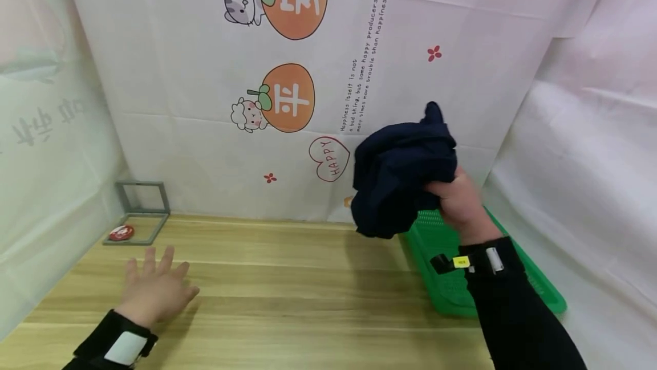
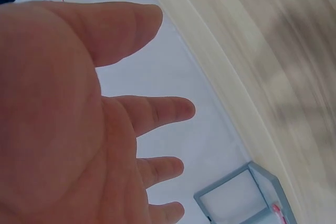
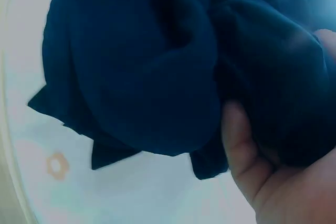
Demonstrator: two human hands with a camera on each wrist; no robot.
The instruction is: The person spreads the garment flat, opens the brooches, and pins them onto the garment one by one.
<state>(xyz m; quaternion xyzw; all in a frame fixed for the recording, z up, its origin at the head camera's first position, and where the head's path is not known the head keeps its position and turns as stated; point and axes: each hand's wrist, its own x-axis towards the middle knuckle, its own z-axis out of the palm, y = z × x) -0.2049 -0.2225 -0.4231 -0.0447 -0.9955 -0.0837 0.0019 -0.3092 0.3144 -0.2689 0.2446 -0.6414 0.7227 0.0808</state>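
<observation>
A bunched dark navy cloth (image 1: 402, 170) hangs in the air, gripped at its right side by my right hand (image 1: 462, 202). In the right wrist view the thumb presses into the folds of the cloth (image 3: 142, 66); the other fingers are mostly hidden by it. What kind of garment or cloth it is cannot be made out. My left hand (image 1: 156, 287) hovers over the left part of the table with its fingers spread, holding nothing. The left wrist view shows the palm of that hand (image 2: 68, 114) and its straight fingers.
A green perforated basket (image 1: 534, 279) stands on the right of the wooden table (image 1: 287, 290), below my right arm. At the back left is a grey frame (image 1: 159, 227) with a red round object (image 1: 121, 232) in it. White printed sheets (image 1: 205, 73) enclose the back and sides.
</observation>
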